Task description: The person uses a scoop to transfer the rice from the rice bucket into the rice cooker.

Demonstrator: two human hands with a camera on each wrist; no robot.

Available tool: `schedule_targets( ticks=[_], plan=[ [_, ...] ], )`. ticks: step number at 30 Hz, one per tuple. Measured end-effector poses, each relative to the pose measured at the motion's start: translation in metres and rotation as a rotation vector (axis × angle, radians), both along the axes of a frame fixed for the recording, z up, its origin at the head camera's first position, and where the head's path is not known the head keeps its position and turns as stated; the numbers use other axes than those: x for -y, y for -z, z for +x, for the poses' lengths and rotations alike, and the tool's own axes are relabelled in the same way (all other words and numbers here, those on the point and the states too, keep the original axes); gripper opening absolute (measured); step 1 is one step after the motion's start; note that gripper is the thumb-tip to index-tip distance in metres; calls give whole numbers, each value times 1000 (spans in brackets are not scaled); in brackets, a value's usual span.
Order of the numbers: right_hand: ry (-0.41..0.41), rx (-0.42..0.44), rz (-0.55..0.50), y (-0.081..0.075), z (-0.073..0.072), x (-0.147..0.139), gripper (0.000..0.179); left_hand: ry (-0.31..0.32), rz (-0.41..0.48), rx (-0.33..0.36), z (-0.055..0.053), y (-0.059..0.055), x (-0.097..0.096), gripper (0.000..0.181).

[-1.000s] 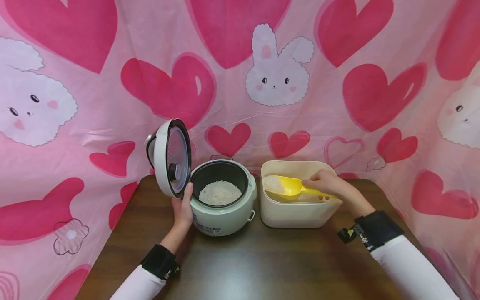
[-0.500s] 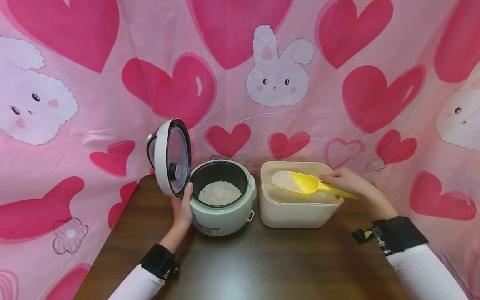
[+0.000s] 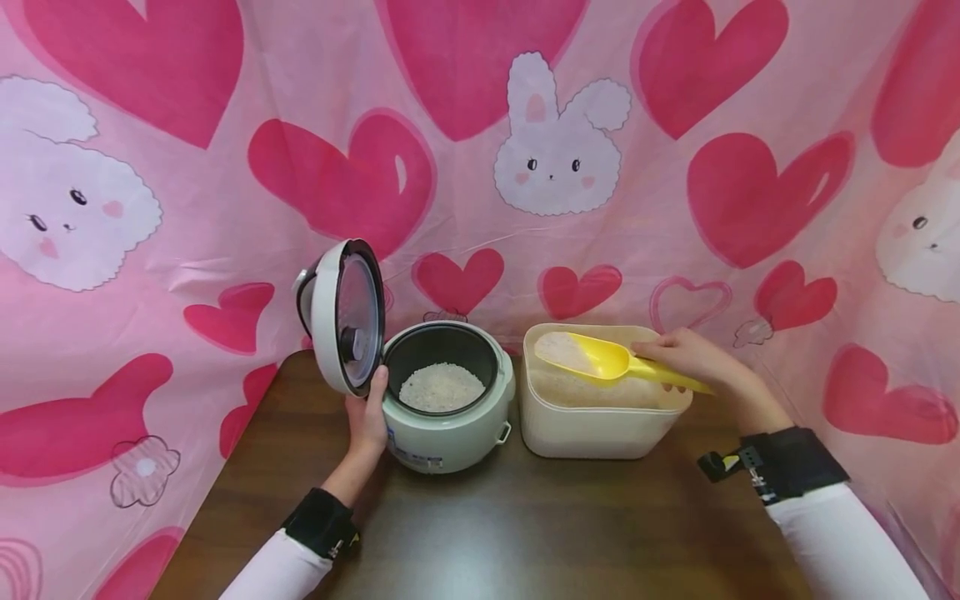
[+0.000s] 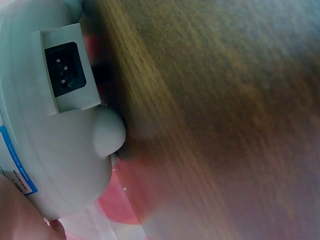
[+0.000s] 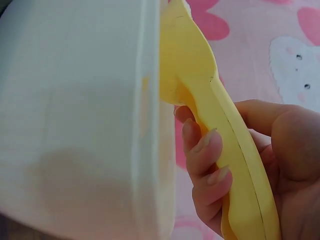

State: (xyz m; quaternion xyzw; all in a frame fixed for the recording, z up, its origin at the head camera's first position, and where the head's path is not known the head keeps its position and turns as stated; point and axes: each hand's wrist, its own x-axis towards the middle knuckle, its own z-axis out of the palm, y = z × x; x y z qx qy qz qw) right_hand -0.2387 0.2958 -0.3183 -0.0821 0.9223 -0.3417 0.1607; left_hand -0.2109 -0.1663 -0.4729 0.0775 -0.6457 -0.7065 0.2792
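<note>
A pale green rice cooker (image 3: pixel 450 443) stands with its lid (image 3: pixel 326 325) tipped up at the left. White rice (image 3: pixel 441 387) lies in its dark inner pot. My left hand (image 3: pixel 367 422) grips the cooker's left side by the hinge, thumb up at the rim, other fingers mostly hidden. My right hand (image 3: pixel 688 357) holds a yellow scoop (image 3: pixel 613 363) by its handle, fingers wrapped round it in the right wrist view (image 5: pixel 240 165). The scoop, heaped with rice (image 3: pixel 564 351), is over the opening of a cream rice bin (image 3: pixel 592 435).
Cooker and bin stand side by side on a dark wooden table (image 3: pixel 480 525), close to the pink patterned cloth (image 3: pixel 465 208) behind. A power socket (image 4: pixel 65 69) shows on the cooker's side in the left wrist view.
The scoop of rice has risen out of the bin and moved right, then slightly back left, in my right hand. My left hand stays on the cooker.
</note>
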Motion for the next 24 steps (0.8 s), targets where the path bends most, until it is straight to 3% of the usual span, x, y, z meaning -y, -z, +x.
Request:
schedule_targets(
  ticks=[9,17,24],
  plan=[
    [-73,-24,-33,-13,-8,33,43,3,10,5,-1,1,0,50],
    [-212,-76,-60,-26,-18,71,33,4,5,3,0,0,0,50],
    [-245,-97,19,-43,-15,109,33,8,9,11,0,-1,0,50]
  ],
)
